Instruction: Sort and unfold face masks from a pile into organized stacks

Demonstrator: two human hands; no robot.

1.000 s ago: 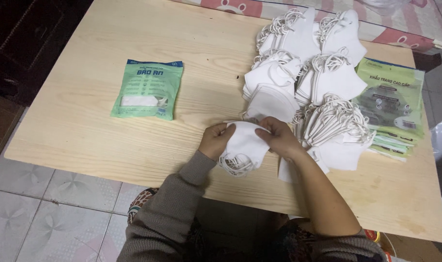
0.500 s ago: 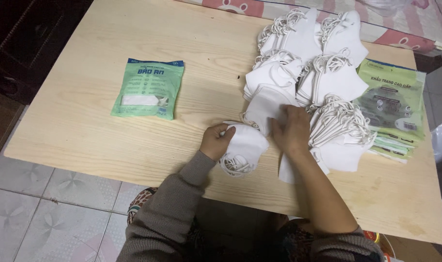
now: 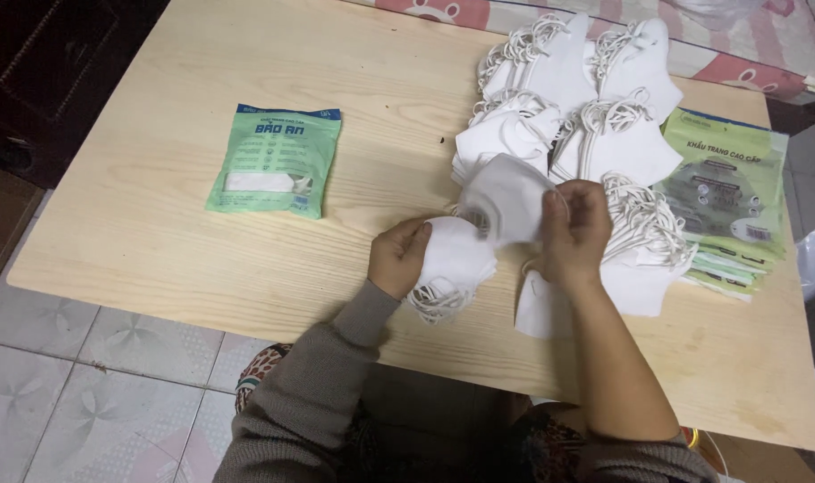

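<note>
Head view, left to right: a sealed green packet [image 3: 274, 161] lies flat on the wooden table [image 3: 157, 241], well apart from the hands. Left hand [image 3: 398, 258] has its fingers curled around a small stack of white masks [image 3: 452, 264] near the table's near edge. Right hand [image 3: 575, 228] pinches one white mask [image 3: 506, 199], lifted just above that stack. Heaps of masks [image 3: 559, 98] lie farther off; green packets [image 3: 729, 197] sit at far right.

A pale wooden tabletop [image 3: 157, 224] carries a green sealed mask packet [image 3: 275, 161], heaps of white face masks [image 3: 568, 107] and stacked green packets [image 3: 729, 206] at its right edge.
</note>
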